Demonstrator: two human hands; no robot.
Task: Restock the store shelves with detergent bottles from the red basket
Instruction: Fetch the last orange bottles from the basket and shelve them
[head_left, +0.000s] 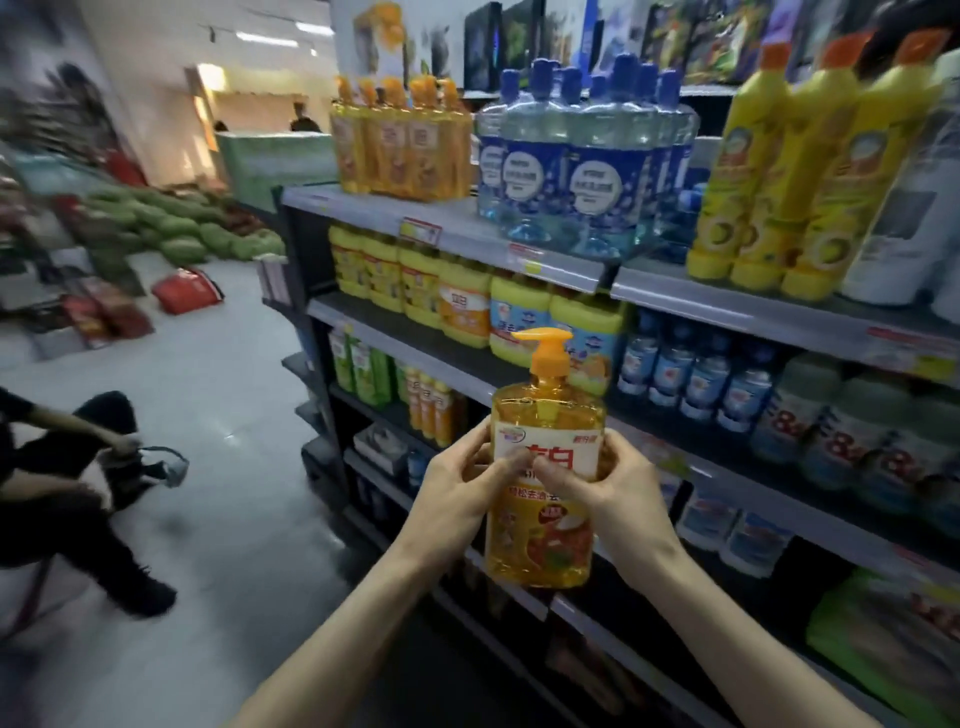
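Two bare hands hold an orange pump-top detergent bottle (543, 525) upright in mid-air, close to the viewer and just in front of the store shelves (727, 307) on the right. The left hand (462, 491) and right hand (615, 496) curl around its sides with thumbs on the label, both grips grasping it. Orange bottles (405, 143), blue bottles (582, 171) and yellow bottles (779, 176) line the far upper shelf. A person in black (62, 499) sits at left.
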